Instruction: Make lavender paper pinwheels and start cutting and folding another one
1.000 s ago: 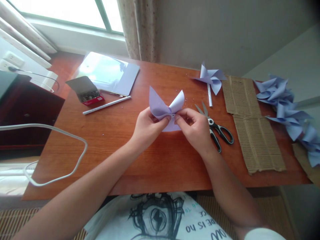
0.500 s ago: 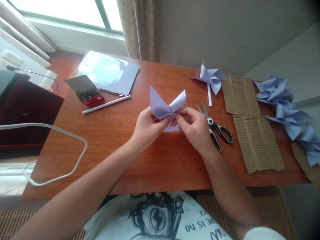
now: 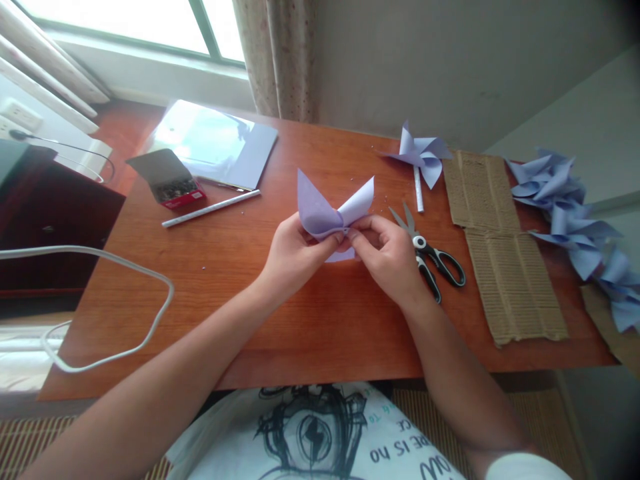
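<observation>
Change: since a second ago your hands have lifted the paper a little, and less of its lower flap shows beneath them.
Paper: the lilac folded paper [image 3: 325, 207] sits at the middle of the table [image 3: 300, 320], two flaps rising toward 11 and 1 o'clock from where your hands meet.
Left hand: your left hand [image 3: 293, 257] pinches the paper's centre from the 8 o'clock side, fingers curled under it.
Right hand: your right hand [image 3: 393, 257] pinches the same centre from the 4 o'clock side, thumb and forefinger pressed together on it.
Scissors: the scissors [image 3: 430, 257] lie just beside your right hand at 3 o'clock, blades apart.
Pinwheel: a finished pinwheel [image 3: 420, 157] lies at 1 o'clock from the paper.
Cardboard: corrugated strips [image 3: 505, 267] lie past the scissors at 3 o'clock.
Stick: a white stick [image 3: 210, 209] lies at 9 o'clock, with a box of pins [image 3: 173, 183] just beyond it.
</observation>
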`<act>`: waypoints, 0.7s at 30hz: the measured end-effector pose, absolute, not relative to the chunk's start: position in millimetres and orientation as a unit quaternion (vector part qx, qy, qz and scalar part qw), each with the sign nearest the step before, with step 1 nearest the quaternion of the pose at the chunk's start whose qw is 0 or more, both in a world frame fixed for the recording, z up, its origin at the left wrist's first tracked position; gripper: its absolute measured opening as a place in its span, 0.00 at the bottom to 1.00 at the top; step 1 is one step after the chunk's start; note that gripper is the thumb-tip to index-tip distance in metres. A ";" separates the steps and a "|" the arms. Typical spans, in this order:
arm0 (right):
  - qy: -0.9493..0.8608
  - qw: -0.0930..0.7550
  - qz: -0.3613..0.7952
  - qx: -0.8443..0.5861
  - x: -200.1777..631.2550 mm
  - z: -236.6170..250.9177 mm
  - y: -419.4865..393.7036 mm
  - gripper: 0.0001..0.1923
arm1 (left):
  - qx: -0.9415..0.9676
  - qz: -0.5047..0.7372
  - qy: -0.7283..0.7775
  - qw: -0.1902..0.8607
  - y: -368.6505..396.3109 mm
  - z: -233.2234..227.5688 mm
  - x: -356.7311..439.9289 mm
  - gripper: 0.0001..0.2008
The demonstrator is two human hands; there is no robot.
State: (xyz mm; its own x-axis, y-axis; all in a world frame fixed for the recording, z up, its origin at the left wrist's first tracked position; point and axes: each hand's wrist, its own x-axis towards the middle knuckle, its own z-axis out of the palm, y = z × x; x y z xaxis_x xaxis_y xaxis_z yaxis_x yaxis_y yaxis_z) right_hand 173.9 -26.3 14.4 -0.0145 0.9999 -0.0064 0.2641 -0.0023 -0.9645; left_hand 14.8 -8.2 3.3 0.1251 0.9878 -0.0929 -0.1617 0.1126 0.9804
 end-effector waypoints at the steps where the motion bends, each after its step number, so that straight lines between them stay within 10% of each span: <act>1: -0.564 0.424 0.434 -0.560 173.8 14.9 -26.3 0.04 | 0.456 0.485 0.449 0.596 -8.3 3.7 15.1 0.11; 21: -0.616 0.409 0.311 -0.597 172.6 10.8 -30.2 0.05 | 0.455 0.472 0.452 0.604 -7.5 3.1 13.8 0.11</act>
State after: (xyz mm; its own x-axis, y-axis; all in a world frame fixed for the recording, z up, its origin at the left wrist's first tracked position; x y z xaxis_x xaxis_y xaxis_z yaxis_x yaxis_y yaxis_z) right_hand 172.6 -30.2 10.8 0.0477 0.9899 0.1332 0.4808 0.0941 -0.8718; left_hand 13.8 -7.5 3.1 0.1449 0.9826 -0.1162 -0.1593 0.1390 0.9774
